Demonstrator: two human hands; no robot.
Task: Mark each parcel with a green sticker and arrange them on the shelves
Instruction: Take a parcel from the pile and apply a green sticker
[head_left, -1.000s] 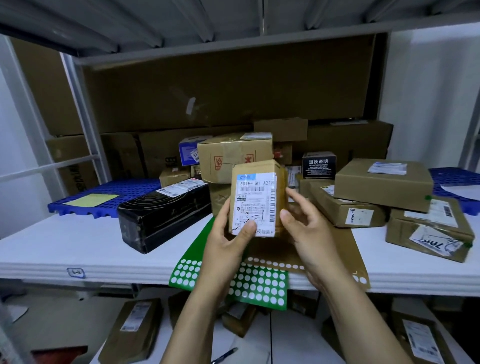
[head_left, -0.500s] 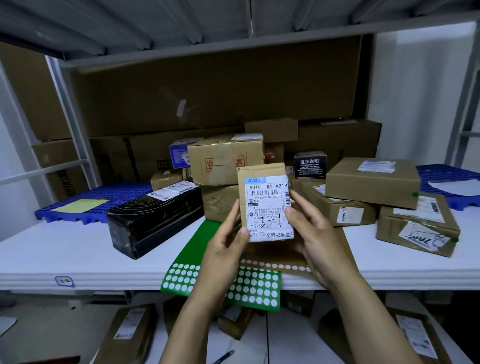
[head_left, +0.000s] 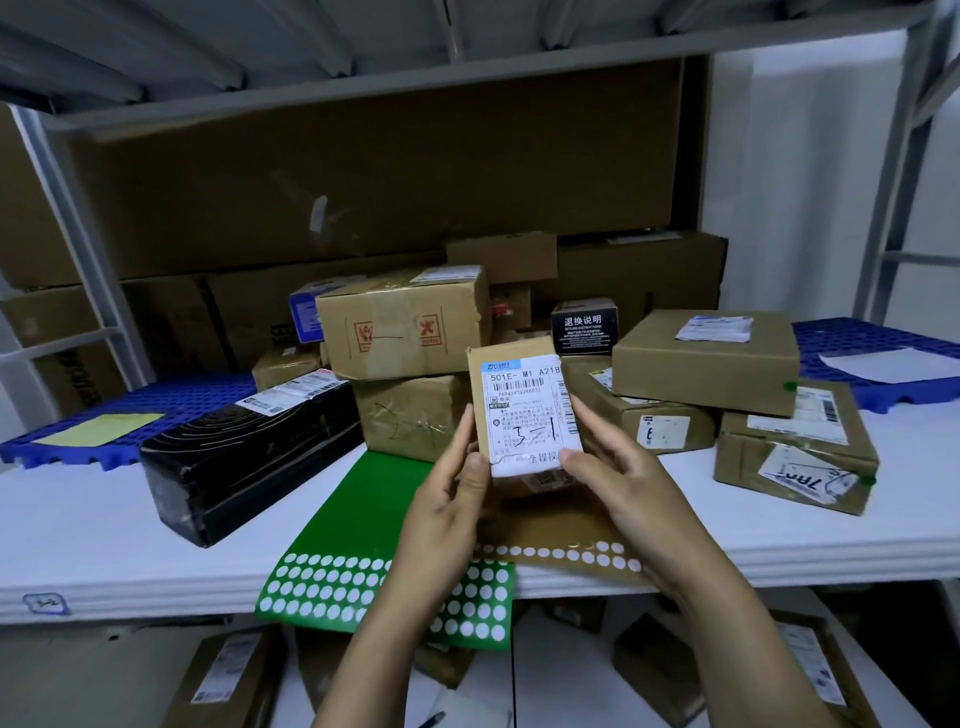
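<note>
At the far left, a blue grid mat (head_left: 171, 410) is seen on the white shelf (head_left: 78, 530), and a long black box (head_left: 244, 457) lies beside it, untouched over the last second. Next to it, a green sticker sheet (head_left: 358, 545) is spread over the shelf edge, with a brown sheet (head_left: 550, 525) partly over its right side.

Above these sheets, a small parcel (head_left: 519, 410) is held upright in the air, clear of the shelf. Its lower left corner is gripped by the left hand (head_left: 447, 514), thumb on the front. Its right edge is gripped by the right hand (head_left: 628, 493), thumb at the lower right of the label and fingers behind.

A second ago the parcel was turned so that one side face showed. Now the label has been brought square to the camera and can be read. No green sticker is seen on the face in view, so marking appears to be outstanding, and a sticker will probably have to be peeled next.

At the right, a flat parcel (head_left: 701, 364) and a lower parcel (head_left: 789, 452) each carry a green dot (head_left: 789, 386) and are judged already marked.
</note>
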